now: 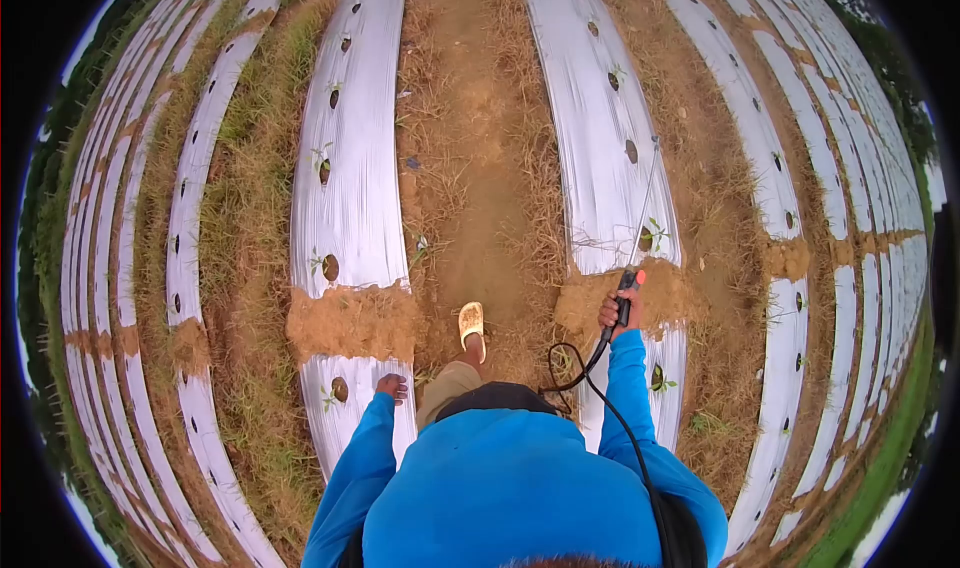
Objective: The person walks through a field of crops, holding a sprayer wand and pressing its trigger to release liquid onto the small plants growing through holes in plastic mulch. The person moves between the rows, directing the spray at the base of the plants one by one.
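My right hand (610,312) is wrapped round the black handle of a sprayer wand (626,290), which has an orange-red part near its top. The thin metal lance (648,193) reaches forward over the right-hand bed, passing close to a small seedling (656,234) at a planting hole. From the handle a black hose (622,423) loops back past my right arm. My left hand (393,388) hangs low by the left-hand bed with its fingers loosely extended and nothing in it. Near it, another seedling (328,400) grows beside a hole.
Long beds under silvery plastic mulch (350,208) run forward on both sides, with holes along them. Bare soil bands (352,325) cross the beds. I stand on a dirt path (478,188) edged with dry grass; one pale clog (471,323) shows in front.
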{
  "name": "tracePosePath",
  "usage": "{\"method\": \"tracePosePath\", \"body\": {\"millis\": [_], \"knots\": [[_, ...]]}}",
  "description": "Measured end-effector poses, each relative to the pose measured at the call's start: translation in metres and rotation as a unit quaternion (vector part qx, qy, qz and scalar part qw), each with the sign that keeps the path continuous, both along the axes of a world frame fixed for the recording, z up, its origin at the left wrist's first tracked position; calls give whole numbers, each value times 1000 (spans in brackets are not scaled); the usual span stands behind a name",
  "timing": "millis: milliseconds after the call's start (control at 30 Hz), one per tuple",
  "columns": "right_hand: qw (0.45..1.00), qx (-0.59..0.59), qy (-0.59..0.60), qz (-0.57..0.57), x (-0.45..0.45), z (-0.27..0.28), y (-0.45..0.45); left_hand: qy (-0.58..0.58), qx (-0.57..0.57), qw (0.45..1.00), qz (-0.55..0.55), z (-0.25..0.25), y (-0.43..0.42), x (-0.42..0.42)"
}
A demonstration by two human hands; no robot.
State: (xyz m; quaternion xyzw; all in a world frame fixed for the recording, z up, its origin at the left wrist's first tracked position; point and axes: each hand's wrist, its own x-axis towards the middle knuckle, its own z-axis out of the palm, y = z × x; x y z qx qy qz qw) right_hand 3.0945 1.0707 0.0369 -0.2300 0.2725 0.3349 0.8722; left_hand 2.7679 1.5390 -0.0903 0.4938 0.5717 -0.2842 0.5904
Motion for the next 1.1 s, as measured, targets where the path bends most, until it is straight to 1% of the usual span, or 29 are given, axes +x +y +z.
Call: {"method": "tracePosePath", "body": {"millis": [33,67,100,167,200,267,333,367,400,433,467,500,567,600,633,667,700,767,800,833,900,933,967,1033,1100], "knots": [[999,31,3,12,20,1,5,12,0,999,-33,-8,4,42],[1000,16,24,-5,36,12,12,35,-2,997,-69,-11,8,64],[1000,9,18,-10,55,18,18,28,-9,997,-74,-27,19,101],[1000,27,2,8,97,28,26,-64,-42,988,-133,-57,29,177],[1000,12,16,0,119,35,33,-63,-49,988,-134,-50,28,210],[1000,14,18,-5,165,39,48,-196,-60,975,-88,-34,37,285],[1000,-3,16,-11,220,36,64,-193,-52,976,-86,-22,46,359],[1000,-1,14,-12,249,30,71,-188,-43,978,-81,-25,53,393],[999,-25,19,-16,279,22,79,-188,-40,978,-81,-28,62,424],[998,-47,25,-19,308,11,87,-152,-31,984,-82,-32,71,450],[999,-44,21,-1,342,-2,93,-119,-21,990,-79,-39,81,477],[999,-40,22,7,380,-13,102,-118,-16,990,-71,-45,91,499],[999,-41,27,-17,447,-35,121,-112,-1,992,-52,-47,115,520],[1000,-4,19,3,487,-48,128,-123,12,992,-38,-50,131,554],[1000,3,10,18,546,-59,131,-51,45,997,-42,-53,142,582],[999,11,30,1,567,-62,135,53,69,995,-49,-44,141,563],[999,27,40,-24,589,-62,148,65,79,994,-47,-27,145,567],[999,25,23,-5,653,-56,165,36,7,998,-41,-6,154,622],[999,31,38,-14,676,-40,177,21,29,998,-49,19,152,652],[998,38,46,-25,705,-26,189,17,31,998,-47,22,154,678],[999,42,28,-17,752,-23,204,-3,66,997,-49,29,168,731],[999,41,15,-9,775,-26,213,-30,56,997,-36,28,175,756],[999,42,15,-7,799,-29,223,-30,57,997,-35,27,183,784],[1000,10,7,7,836,-36,239,-79,92,991,-52,19,197,833],[999,-31,10,11,879,-40,259,-61,61,996,-31,-12,216,873]]}}
